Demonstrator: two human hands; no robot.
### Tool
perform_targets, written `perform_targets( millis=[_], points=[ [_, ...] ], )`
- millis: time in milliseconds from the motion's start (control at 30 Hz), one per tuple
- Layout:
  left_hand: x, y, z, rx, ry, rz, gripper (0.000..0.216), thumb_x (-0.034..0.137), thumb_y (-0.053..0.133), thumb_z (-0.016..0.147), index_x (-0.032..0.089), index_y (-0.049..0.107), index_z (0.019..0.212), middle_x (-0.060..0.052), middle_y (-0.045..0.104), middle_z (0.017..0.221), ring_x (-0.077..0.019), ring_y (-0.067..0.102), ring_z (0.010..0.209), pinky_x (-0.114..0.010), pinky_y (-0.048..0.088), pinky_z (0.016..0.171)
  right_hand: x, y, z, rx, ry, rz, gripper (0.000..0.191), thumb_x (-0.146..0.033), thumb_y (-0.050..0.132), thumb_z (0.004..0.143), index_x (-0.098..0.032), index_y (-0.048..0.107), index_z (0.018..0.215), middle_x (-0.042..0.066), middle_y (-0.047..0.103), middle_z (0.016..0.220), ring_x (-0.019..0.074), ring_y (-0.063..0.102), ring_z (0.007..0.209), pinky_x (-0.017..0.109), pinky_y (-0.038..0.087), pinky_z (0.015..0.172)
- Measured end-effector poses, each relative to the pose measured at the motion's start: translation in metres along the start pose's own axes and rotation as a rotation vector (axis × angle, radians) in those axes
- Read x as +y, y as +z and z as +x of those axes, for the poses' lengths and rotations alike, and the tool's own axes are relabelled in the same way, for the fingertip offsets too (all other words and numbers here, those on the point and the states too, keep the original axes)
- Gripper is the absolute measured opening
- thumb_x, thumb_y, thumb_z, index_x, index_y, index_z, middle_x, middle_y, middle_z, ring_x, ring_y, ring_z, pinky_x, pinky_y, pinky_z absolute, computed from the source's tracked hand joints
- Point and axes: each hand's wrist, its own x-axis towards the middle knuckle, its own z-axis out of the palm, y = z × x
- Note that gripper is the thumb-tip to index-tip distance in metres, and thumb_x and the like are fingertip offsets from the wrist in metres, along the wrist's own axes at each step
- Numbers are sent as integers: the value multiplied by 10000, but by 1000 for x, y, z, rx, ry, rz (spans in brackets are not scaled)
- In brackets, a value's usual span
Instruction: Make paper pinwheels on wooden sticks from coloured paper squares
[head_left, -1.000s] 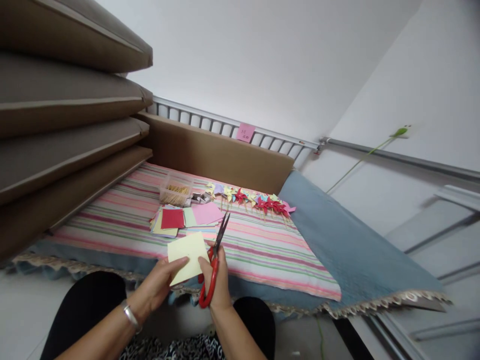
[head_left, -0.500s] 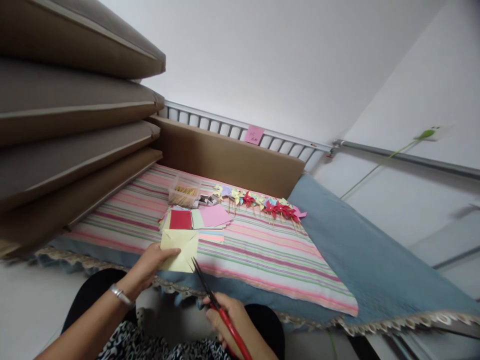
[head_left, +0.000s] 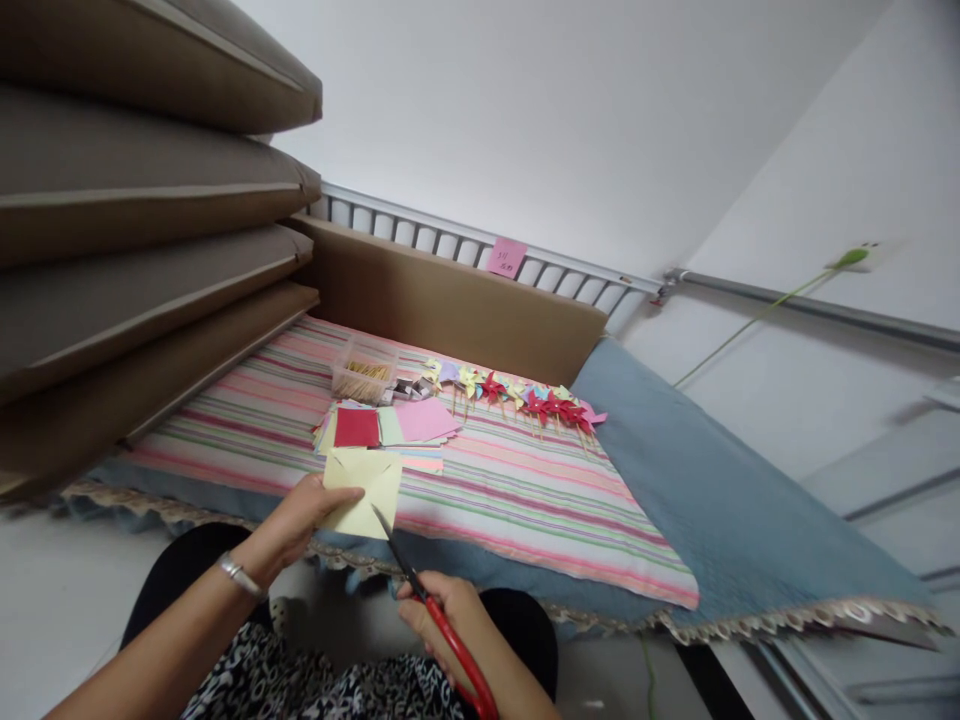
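Between the thumb and fingers of my left hand (head_left: 306, 512) is a square of pale yellow paper (head_left: 361, 514), held up over the front edge of the cloth. Slits show near its two upper corners. My right hand (head_left: 442, 620) is closed around a pair of scissors (head_left: 459, 645) with red handles and dark blades. The blades lie at the paper's lower right corner, pointing in toward its middle. Just beyond the paper are stacks of coloured paper, with a red square (head_left: 357, 427) and pink sheets (head_left: 424, 419) on top.
A clear plastic box (head_left: 365, 372) of wooden sticks stands behind the paper stacks. Several paper pinwheels (head_left: 551, 405) lie in a row to its right. The striped cloth (head_left: 525, 500) covers a blue bedspread (head_left: 697, 480). Folded brown cushions (head_left: 150, 230) are piled at the left.
The scissor blades have moved from the edge of the yellow paper's lower right corner inward over the sheet and closed together. The view has shifted slightly.
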Motion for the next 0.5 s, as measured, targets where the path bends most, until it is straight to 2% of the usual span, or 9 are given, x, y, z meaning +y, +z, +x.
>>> perform_targets(
  millis=[200, 500],
  points=[
    [3, 5, -4, -10, -5, -20, 380, 237, 779, 574, 77, 705, 911, -121, 757, 798, -209, 682, 637, -271, 514, 591, -1, 0, 0, 7, -25, -43, 184, -315, 635, 739, -184, 707, 846, -55, 475, 477, 114, 501, 532, 205, 389, 544],
    [8, 11, -6, 12, 1, -25, 382, 218, 791, 541, 83, 718, 891, -128, 756, 808, -227, 683, 640, -288, 512, 590, 6, 1, 6, 40, -77, -8, 152, -304, 654, 713, -185, 714, 784, -50, 466, 465, 98, 410, 409, 237, 342, 473]
  ],
)
